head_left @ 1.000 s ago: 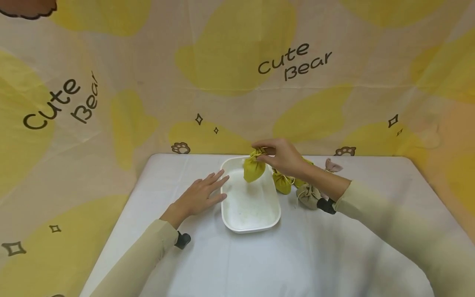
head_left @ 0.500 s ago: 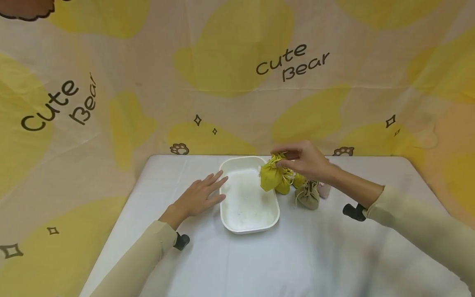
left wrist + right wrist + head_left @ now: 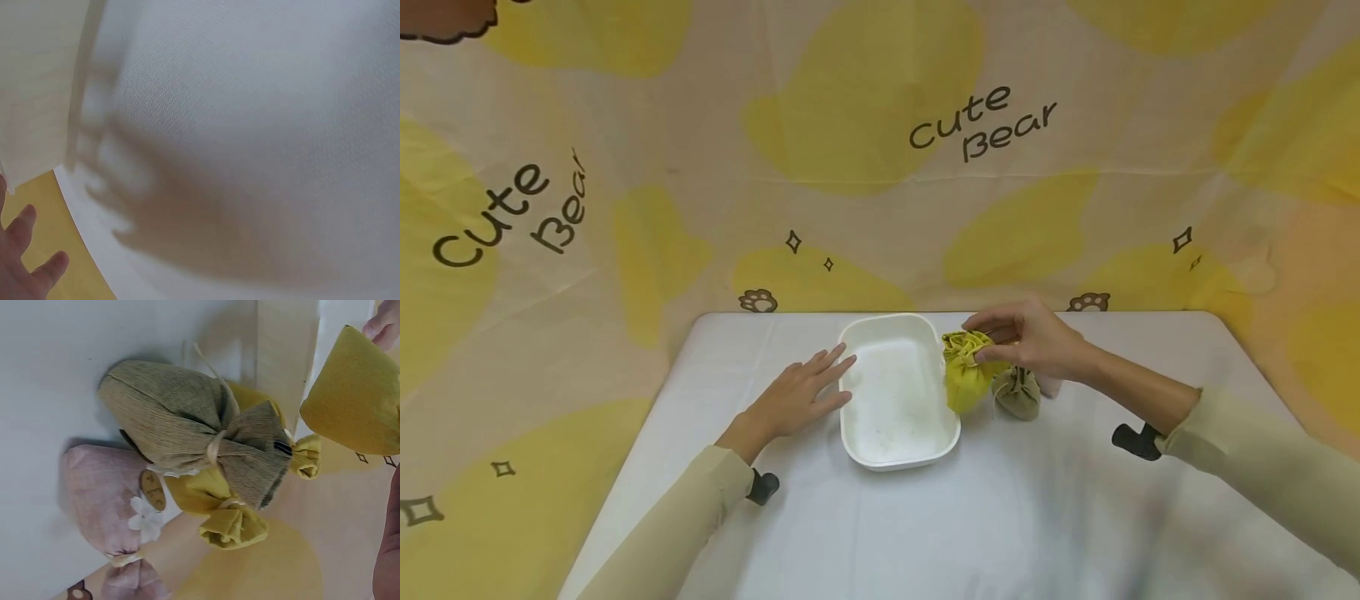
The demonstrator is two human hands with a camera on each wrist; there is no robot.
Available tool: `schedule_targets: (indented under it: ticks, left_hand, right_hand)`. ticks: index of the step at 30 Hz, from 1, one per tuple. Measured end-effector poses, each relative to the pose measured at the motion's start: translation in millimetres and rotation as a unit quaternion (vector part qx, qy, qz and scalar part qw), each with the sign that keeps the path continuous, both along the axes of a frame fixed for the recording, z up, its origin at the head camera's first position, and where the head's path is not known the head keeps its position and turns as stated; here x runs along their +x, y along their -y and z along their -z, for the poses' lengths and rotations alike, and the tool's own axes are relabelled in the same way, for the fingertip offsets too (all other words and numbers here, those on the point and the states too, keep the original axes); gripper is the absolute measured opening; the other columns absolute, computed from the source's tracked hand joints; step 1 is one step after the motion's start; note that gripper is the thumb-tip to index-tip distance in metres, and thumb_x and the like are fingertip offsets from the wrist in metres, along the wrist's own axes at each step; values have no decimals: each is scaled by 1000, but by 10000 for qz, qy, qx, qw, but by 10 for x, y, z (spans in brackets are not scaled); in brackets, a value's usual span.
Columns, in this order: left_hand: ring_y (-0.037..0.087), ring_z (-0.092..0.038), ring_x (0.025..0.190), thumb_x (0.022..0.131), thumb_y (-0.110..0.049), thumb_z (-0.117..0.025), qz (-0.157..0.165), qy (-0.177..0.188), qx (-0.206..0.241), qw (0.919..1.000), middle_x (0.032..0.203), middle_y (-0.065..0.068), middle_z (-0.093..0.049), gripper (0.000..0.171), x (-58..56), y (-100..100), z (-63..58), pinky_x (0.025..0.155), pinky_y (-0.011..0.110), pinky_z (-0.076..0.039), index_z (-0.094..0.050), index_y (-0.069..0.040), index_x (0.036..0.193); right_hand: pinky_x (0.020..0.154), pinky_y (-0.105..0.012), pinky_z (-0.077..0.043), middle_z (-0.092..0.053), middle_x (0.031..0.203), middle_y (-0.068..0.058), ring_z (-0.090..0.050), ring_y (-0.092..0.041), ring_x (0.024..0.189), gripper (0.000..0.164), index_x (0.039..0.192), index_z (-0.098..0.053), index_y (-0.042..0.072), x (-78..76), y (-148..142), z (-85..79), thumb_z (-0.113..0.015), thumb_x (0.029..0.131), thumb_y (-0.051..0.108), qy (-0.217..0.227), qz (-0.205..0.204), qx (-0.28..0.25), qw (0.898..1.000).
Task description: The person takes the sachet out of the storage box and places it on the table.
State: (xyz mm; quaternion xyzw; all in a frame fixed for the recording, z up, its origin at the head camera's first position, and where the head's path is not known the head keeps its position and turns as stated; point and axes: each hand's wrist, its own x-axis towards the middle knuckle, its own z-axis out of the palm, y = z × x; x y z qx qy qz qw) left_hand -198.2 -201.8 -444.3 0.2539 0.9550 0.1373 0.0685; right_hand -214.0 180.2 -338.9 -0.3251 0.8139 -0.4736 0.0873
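Note:
My right hand [image 3: 1045,343] pinches a yellow drawstring pouch [image 3: 967,379] by its gathered neck. The pouch hangs just past the right rim of a white rectangular tray [image 3: 895,408], its body also showing at the upper right of the right wrist view. My left hand [image 3: 797,396] lies with spread, straight fingers at the tray's left rim. In the left wrist view, its fingertips appear beside the tray wall [image 3: 37,94]. Right of the held pouch stands an olive-grey pouch [image 3: 1017,394], with a pink pouch [image 3: 106,494] partly hidden behind my right hand in the head view.
Behind the olive-grey pouch, the right wrist view has two more yellow pouches, one with a folded top [image 3: 234,528] and one mostly covered [image 3: 306,456]. A white cloth covers the table [image 3: 910,533]. A yellow patterned curtain [image 3: 865,100] rises at the table's back edge.
My right hand has carried the yellow pouch from above the tray rightward and down to beside its right rim, near the other pouches. My left hand has stayed at the tray's left side.

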Motion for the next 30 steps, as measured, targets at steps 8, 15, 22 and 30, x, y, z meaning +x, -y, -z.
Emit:
schedule_targets:
  ticks: [8, 15, 22, 30]
  left_hand:
    - [31, -19, 151, 100, -63, -37, -19, 58, -40, 10000, 166, -5, -13, 68, -2, 7, -5, 117, 59, -21, -23, -32, 159]
    - [30, -19, 151, 100, -64, -36, 7, 28, -51, 10000, 166, -6, -12, 68, -1, 14, -4, 117, 58, -21, -21, -33, 159]
    - [32, -20, 150, 101, -62, -38, 49, -28, -4, 10000, 166, -4, -13, 68, -8, 18, -8, 116, 59, -22, -22, -32, 159]
    - [32, -20, 150, 101, -61, -38, 73, 1, 57, 10000, 166, -4, -14, 67, -8, 7, -11, 116, 59, -22, -23, -31, 159]
  right_hand:
    - [82, -30, -58, -70, 116, -18, -71, -26, 101, 39, 119, -67, -7, 26, -97, 163, -79, 82, 1, 466, 97, 262, 9985]
    - [83, -29, -57, -70, 117, -18, -71, -27, 103, 41, 120, -66, -7, 51, -169, 170, -79, 83, 1, 456, 248, 458, 9976]
    - [84, -29, -57, -70, 118, -17, -71, -26, 104, 40, 120, -67, -4, 62, -245, 213, -79, 83, 2, 437, 268, 540, 9972]
    - [87, -32, -57, -70, 115, -21, -69, -30, 105, 36, 118, -66, -8, 73, -258, 338, -77, 84, 0, 241, -47, 440, 9987]
